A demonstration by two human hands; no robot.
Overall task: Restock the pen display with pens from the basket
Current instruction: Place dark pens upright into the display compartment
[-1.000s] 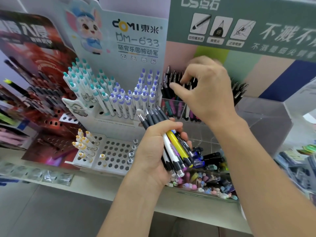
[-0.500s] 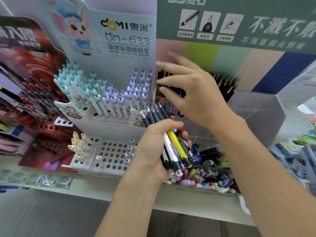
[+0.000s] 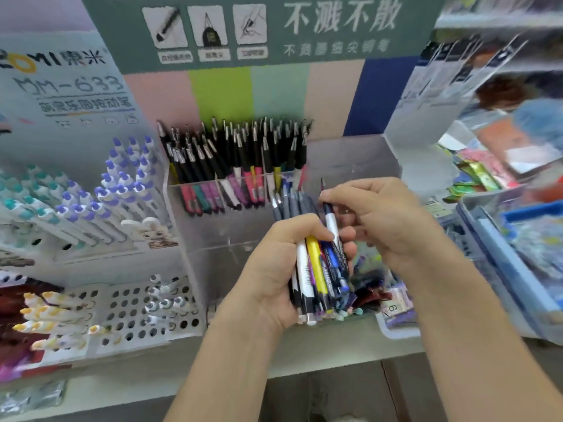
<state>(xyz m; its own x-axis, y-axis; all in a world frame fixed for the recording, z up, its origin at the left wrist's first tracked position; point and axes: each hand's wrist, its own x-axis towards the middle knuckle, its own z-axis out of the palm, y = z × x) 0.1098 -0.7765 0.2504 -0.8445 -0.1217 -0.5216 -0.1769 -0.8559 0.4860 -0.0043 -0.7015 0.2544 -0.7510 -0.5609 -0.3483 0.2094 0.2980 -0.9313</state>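
Shop shelf (image 3: 350, 345) in pale grey carries a clear acrylic pen display (image 3: 213, 233), with a green sign (image 3: 274, 28) standing behind it; the whole picture is blurred. Black-capped pens (image 3: 237, 153) stand in the back compartment of the display, and their lower parts are hard to see through the plastic. Left hand (image 3: 274, 269) is curled around a bundle of pens (image 3: 316, 263) in front of the display, covering the middle of the bundle. Right hand (image 3: 384, 220) pinches a white pen (image 3: 331, 222) at the top of the bundle. No basket can be recognised with certainty. At left, a white display (image 3: 128, 312) is cut off by the edge.
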